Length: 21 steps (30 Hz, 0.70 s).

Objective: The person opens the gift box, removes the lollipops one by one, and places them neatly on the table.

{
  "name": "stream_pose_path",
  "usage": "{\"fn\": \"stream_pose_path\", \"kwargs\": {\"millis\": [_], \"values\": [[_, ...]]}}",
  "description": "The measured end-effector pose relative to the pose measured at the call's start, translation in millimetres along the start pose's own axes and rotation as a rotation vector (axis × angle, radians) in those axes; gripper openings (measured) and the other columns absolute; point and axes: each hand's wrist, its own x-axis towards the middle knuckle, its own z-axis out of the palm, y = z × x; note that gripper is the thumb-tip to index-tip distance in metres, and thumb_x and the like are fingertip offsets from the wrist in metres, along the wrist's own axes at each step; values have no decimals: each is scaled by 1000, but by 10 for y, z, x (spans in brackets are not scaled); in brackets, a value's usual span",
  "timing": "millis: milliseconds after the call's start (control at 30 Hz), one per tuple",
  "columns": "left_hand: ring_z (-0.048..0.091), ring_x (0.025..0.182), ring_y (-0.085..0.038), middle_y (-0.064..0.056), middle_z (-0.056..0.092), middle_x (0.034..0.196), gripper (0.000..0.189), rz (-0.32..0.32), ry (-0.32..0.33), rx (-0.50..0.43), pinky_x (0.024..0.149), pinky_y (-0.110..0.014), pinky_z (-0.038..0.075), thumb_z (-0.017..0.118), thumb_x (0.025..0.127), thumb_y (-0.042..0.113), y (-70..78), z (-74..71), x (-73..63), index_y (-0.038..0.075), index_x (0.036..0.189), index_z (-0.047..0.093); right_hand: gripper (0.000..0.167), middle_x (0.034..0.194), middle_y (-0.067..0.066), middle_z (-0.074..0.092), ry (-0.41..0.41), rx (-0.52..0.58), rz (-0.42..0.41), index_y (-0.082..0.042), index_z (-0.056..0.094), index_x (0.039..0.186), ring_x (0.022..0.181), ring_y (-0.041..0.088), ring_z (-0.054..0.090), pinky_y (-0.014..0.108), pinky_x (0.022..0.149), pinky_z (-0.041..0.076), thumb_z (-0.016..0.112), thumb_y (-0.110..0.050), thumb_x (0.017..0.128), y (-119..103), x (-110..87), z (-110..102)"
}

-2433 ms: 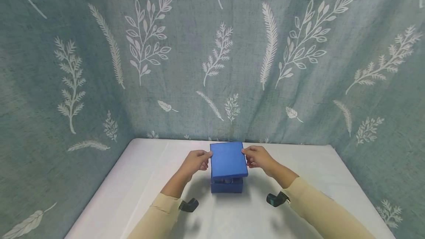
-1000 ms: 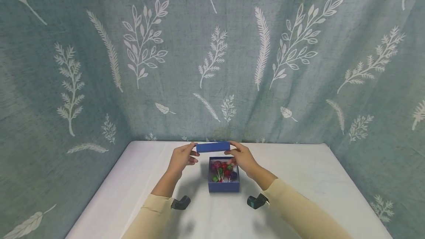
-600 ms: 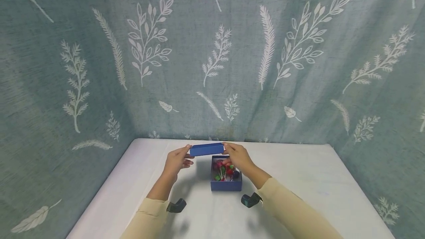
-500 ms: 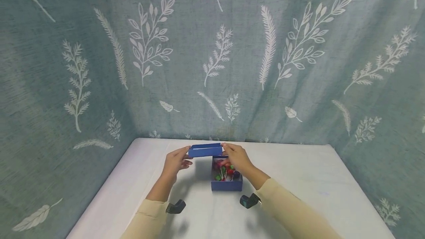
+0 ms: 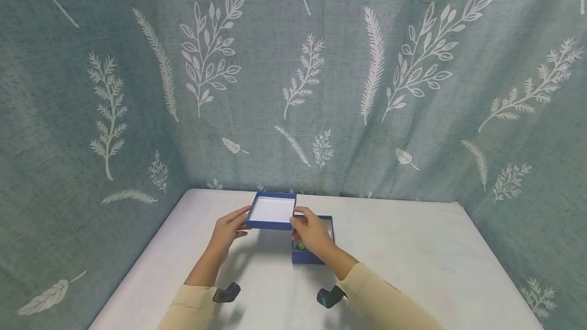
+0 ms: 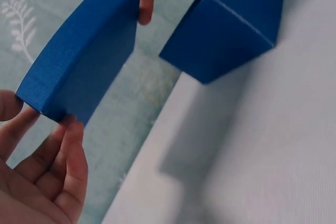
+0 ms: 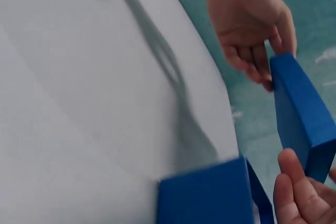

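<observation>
A blue box lid (image 5: 270, 225) is held up in the air, its white inside turned upward. My left hand (image 5: 227, 230) pinches its left edge between thumb and fingers. At the opposite edge, my right hand (image 5: 312, 230) grips the lid with thumb and fingertips. Below and to the right, the blue open box (image 5: 308, 257) stands on the table, partly covered by my right hand. A green-wrapped lollipop (image 5: 300, 245) shows inside it; most of the contents are hidden. The left wrist view shows the lid's blue outer face (image 6: 100, 61) from below.
A white-covered table (image 5: 403, 253) lies under the box, with a leaf-patterned grey-green curtain (image 5: 293, 90) behind and along both sides. Dark wrist cameras (image 5: 331, 297) sit below both wrists. Shadows of arms and lid fall on the tabletop.
The lid has come off the box, risen, moved left and turned over so its white inside shows. Both hands have travelled left with it; the box has stayed put.
</observation>
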Motion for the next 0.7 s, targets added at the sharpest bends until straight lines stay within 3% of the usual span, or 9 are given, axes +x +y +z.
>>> {"fn": "stream_pose_path", "kwargs": {"millis": [267,567,700], "values": [[65,98,-23,-14,64,123,36,17,11,125,83,-33,56,53,100,24,-105,-222,-98,10,132,61,48,116,15,65,-18,26,41,-7,46,139,73,22,70,33,70,58,61,-24,97,-25,-146,300],[65,101,-21,-16,60,130,35,21,43,91,85,-31,55,50,101,18,-175,-469,-218,6,132,61,54,128,17,60,-12,-129,73,-10,45,139,71,10,68,35,70,55,67,-26,92,-219,-279,619],[58,116,-27,-15,57,135,36,0,52,129,95,-40,49,50,101,19,-227,-582,-288,6,134,59,54,131,17,59,-30,-125,82,-10,43,140,74,12,69,40,75,56,67,-25,93,-189,-315,756]]}}
